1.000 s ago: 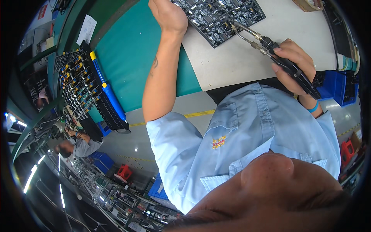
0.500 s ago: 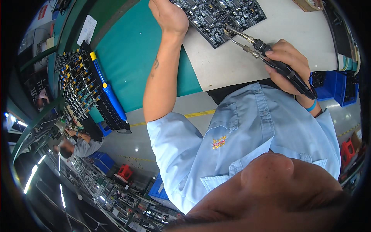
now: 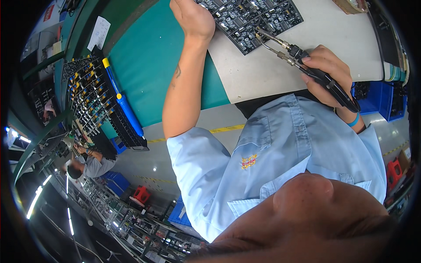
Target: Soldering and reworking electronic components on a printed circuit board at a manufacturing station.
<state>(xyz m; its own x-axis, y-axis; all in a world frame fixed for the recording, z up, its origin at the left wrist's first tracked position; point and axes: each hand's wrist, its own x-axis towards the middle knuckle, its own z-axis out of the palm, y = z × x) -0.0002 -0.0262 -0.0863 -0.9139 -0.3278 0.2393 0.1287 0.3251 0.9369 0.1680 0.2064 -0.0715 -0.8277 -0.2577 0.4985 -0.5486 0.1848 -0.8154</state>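
Observation:
My right hand [image 3: 326, 74] is closed around the black handle of a pair of soldering tweezers [image 3: 302, 61] with two metal prongs. Their tips meet the near part of a black circuit board panel [image 3: 245, 22], or hover just over it; I cannot tell which. Densely packed small parts cover the panel, which lies at the top of the view, partly cut off. Beside its left edge is my left hand [image 3: 195, 19], its fingers running out of the picture, so their grip is hidden.
A grey mat [image 3: 237, 79] lies on the green bench top [image 3: 140, 79]. To the left are a blue and yellow desoldering pump [image 3: 125, 109] and a black rack [image 3: 127, 131] near several populated boards [image 3: 90, 96]. Blue bins [image 3: 381, 98] stand at right. A co-worker [image 3: 94, 166] sits far left.
My left hand and the circuit board panel have shifted very slightly to the right, and so have the tweezers' tips. My right hand keeps its grip.

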